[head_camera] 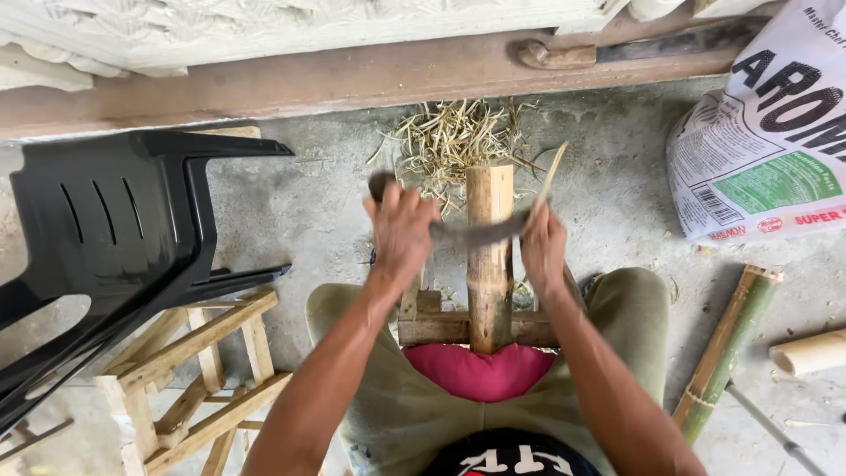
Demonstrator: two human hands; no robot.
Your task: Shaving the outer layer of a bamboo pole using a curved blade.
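Gripping a curved blade (476, 234) at both ends, the left hand (401, 231) is clenched on its dark handle and the right hand (544, 247) grasps what seems to be the blade's far tip. It lies across an upright bamboo section (490, 256) at centre frame, braced on a wooden block (441, 328). At upper right a white sack (767, 132) with black lettering and a green label panel rests on the concrete floor (300, 203). A black plastic chair (115, 238) fills the left.
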